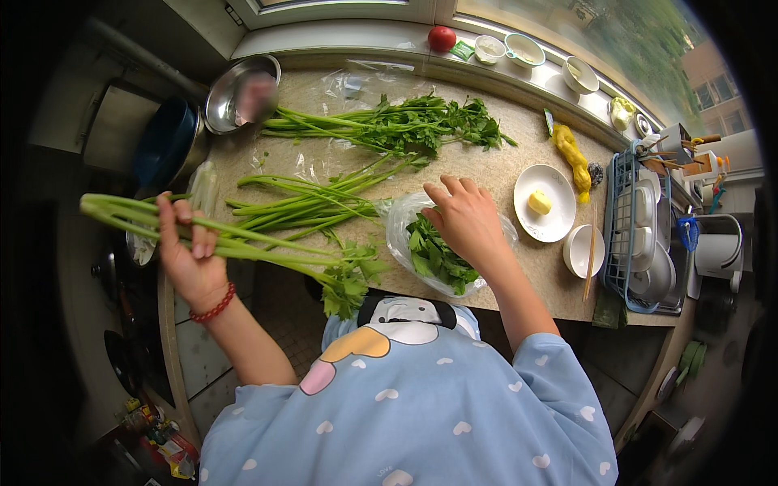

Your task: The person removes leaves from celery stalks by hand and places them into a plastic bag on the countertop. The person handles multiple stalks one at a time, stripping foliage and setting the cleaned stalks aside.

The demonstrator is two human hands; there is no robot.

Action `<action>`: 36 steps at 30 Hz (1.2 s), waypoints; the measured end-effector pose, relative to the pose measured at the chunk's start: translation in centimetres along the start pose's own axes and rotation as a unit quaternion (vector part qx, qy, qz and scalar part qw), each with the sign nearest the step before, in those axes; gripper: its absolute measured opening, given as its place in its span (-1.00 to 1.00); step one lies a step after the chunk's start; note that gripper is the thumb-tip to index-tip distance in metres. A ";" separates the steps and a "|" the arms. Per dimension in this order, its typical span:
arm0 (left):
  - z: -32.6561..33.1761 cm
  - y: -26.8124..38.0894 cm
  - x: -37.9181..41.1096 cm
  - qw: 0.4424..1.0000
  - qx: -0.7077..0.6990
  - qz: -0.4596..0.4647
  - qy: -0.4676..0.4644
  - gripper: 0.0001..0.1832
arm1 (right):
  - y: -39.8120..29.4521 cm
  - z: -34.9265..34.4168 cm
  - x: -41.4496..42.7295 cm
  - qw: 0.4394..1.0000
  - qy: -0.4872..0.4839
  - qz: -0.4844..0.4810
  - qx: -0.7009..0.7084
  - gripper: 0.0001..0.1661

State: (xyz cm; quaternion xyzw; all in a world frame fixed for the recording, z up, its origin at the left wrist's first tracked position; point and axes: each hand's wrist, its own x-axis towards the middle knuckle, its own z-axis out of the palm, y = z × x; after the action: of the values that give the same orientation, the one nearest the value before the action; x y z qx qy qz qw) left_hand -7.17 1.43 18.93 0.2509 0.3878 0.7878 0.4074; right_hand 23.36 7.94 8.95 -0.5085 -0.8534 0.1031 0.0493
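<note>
My left hand (191,255), with a red beaded bracelet at the wrist, holds a bunch of celery stalks (267,255) whose leafy end points right, near my shirt. My right hand (465,219) is over a clear plastic bag (398,237) of torn celery leaves (440,258), fingers spread and apparently holding nothing. Between the hands, stripped celery stems (304,206) lie on the speckled countertop (364,164). Behind them is a pile of leafy celery (419,124), its stem ends by a steel bowl (216,100) with blurred contents.
A white plate (547,228) with a yellowish piece, a white bowl (577,252) with chopsticks (590,261) across it, and a blue dish rack (617,231) stand at right. A tomato (442,39) and small bowls (580,75) line the windowsill. Pots (167,143) stand at left.
</note>
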 end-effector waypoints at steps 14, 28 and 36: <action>-16.5 -18.4 4.4 0.884 -0.092 -0.289 0.356 -0.78 | 2.5 4.5 -0.6 0.973 -0.214 0.076 0.026 -0.75; -0.3 -6.2 5.9 0.956 -0.155 -0.222 -0.110 -0.68 | -4.5 1.4 3.5 0.647 -0.176 -0.084 0.737 -0.57; 3.9 -5.5 8.9 0.968 -0.080 -0.201 -0.123 -0.74 | -4.1 -0.3 3.7 0.579 -0.188 -0.107 0.786 -0.52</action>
State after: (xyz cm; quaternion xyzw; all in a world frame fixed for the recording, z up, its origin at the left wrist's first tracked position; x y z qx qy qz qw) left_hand -6.77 12.47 17.34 0.2296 0.3130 0.6808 0.6212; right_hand 18.10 9.34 10.08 -0.1447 -0.4768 0.8210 0.2786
